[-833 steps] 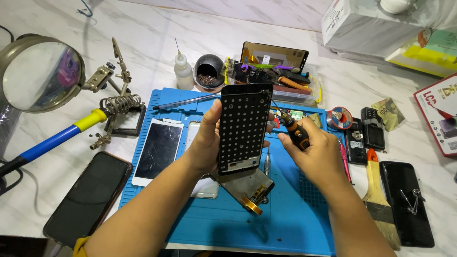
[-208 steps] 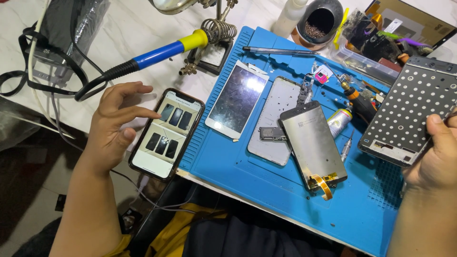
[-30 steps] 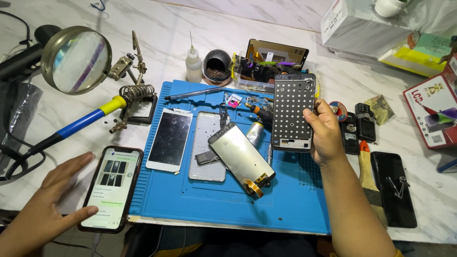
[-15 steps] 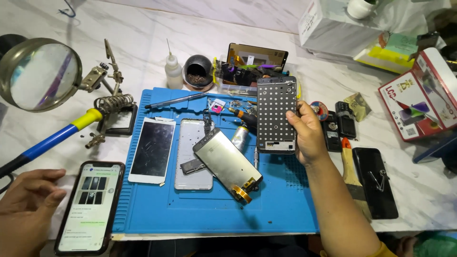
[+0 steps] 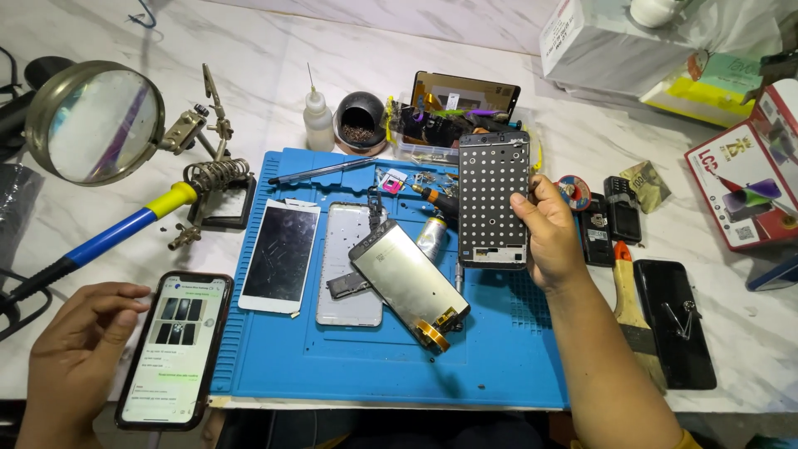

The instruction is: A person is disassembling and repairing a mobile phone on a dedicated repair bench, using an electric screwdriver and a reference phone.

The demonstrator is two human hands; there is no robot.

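Note:
My right hand (image 5: 550,235) grips a black perforated phone frame (image 5: 494,198) by its right edge, holding it upright over the blue work mat (image 5: 366,366). At the lower left, my left hand (image 5: 79,353) rests beside a lit smartphone (image 5: 174,347) showing a chat with photos; the thumb hovers at its left edge. On the mat lie a cracked white phone screen (image 5: 281,254), a silver back panel (image 5: 352,264) and a tilted display assembly (image 5: 410,283) with an orange flex cable.
A magnifier on a helping-hands stand (image 5: 91,121), a soldering iron with blue-yellow handle (image 5: 108,238), a glue bottle (image 5: 317,121), a parts tray (image 5: 453,116), a brush (image 5: 633,320), a black phone (image 5: 674,323) and boxes (image 5: 744,175) surround the mat on the marble table.
The view has shifted slightly. My left hand has moved closer to the lit smartphone. My right hand keeps holding the frame in about the same place.

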